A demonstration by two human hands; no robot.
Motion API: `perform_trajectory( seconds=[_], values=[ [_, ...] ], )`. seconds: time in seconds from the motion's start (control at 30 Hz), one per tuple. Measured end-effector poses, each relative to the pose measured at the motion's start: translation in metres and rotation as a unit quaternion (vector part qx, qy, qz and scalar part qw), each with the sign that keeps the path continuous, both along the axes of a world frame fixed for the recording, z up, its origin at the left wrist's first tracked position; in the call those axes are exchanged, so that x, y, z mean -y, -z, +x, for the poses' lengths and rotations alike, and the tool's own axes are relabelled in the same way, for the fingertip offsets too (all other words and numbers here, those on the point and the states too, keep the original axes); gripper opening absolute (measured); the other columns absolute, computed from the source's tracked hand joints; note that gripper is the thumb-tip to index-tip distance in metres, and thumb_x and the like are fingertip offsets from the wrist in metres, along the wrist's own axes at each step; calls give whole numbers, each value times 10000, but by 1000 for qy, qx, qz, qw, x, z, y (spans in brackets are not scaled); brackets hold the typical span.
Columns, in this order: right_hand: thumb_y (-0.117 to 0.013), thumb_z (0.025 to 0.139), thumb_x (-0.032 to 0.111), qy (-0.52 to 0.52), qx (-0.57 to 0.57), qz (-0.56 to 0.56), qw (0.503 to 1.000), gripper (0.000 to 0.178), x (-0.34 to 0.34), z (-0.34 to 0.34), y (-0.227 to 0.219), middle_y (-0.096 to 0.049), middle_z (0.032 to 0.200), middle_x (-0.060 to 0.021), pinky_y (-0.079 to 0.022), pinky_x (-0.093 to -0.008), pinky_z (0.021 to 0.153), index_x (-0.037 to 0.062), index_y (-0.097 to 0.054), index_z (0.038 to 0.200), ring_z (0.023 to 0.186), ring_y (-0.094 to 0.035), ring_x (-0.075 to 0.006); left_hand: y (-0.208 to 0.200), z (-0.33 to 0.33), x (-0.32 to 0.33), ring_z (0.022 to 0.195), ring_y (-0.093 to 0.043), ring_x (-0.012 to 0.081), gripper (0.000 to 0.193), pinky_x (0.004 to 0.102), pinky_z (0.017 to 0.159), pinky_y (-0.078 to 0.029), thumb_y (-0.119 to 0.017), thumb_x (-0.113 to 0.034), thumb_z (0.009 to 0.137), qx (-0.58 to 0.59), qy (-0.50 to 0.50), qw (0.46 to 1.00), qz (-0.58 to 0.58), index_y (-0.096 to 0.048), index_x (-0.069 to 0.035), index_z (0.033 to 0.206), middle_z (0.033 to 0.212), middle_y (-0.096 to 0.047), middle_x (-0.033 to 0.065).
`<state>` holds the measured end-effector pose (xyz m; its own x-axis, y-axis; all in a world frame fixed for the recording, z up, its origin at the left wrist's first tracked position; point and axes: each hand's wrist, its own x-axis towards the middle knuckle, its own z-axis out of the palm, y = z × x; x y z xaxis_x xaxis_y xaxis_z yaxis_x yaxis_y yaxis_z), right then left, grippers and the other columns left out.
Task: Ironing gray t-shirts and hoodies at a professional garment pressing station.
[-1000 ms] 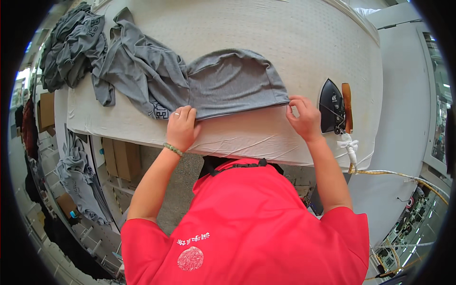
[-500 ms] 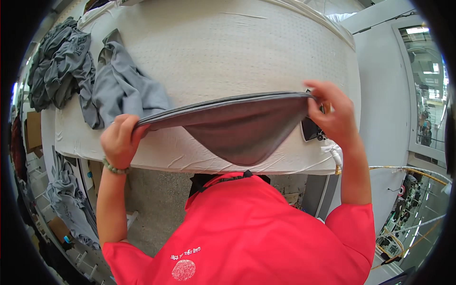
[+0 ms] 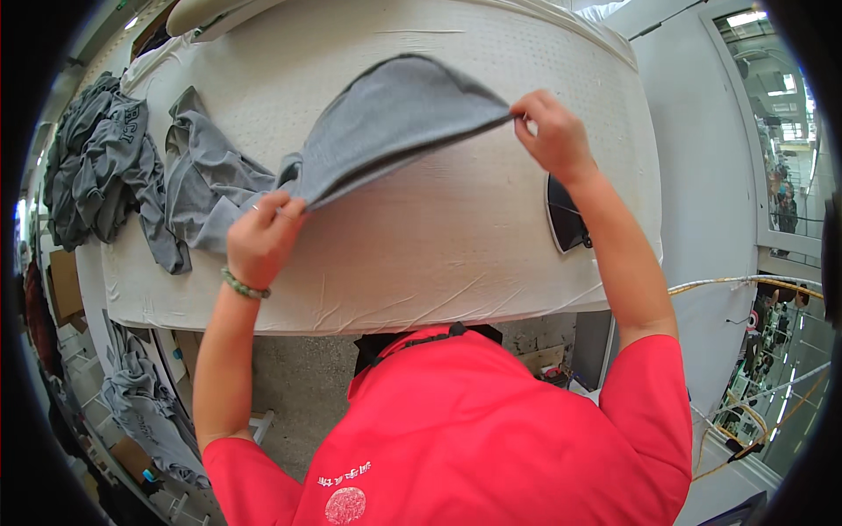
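Note:
A grey knit garment (image 3: 395,110) is stretched between my two hands above a padded white table (image 3: 438,263). My left hand (image 3: 259,238) pinches its near left corner, and a beaded green bracelet circles that wrist. At the far right corner, my right hand (image 3: 557,140) grips the edge between thumb and fingers. The cloth billows up and away in a rounded shape, with its folded edge toward me. Behind my left hand, more grey cloth (image 3: 206,184) lies rumpled on the table; I cannot tell whether it belongs to the held piece.
A heap of grey garments (image 3: 96,167) covers the table's far left. A dark iron-like tool (image 3: 566,215) rests at the right, partly behind my forearm. Hoses (image 3: 737,280) hang beyond the right edge. Another grey garment (image 3: 149,408) hangs below on the left. A padded board (image 3: 206,17) stands at the back.
Both hands have moved away from me, and the left has also shifted right. The garment's loose part, which hung toward me, now billows up on the far side.

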<state>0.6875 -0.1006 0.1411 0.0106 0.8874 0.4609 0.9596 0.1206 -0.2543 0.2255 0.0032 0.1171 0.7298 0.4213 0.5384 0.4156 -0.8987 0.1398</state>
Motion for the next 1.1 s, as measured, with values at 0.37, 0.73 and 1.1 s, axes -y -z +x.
perform_trajectory(
  seconds=[0.37, 0.73, 1.1],
  values=[
    [-749, 918, 126, 94, -108, -181, 973, 266, 125, -30, 120, -709, 1141, -123, -589, -434, 876, 72, -721, 1177, 1047, -702, -336, 70, 11, 131, 810, -657, 254, 261, 413, 722, -540, -683, -64, 869, -124, -11, 969, -213, -721, -91, 1126, 943, -656, 61],
    [-782, 973, 441, 257, -92, -217, 937, 425, 47, -56, 148, -734, 971, -168, -580, -468, 767, 73, -679, 1161, 913, -734, -364, 138, 137, 69, 1551, -408, 377, 454, 627, 1272, -267, -682, -309, 994, -54, -108, 984, -130, -652, -138, 1414, 1631, -496, 151],
    [-832, 927, 349, -387, -652, -54, 650, 317, 159, -151, -129, -718, 830, -68, -494, -322, 566, 45, -743, 907, 648, -667, -211, 125, 148, 114, 1571, -403, 315, 588, 501, 1305, -308, -699, -228, 979, -110, 104, 970, -191, -563, -125, 1541, 1665, -482, 102]
  ],
)
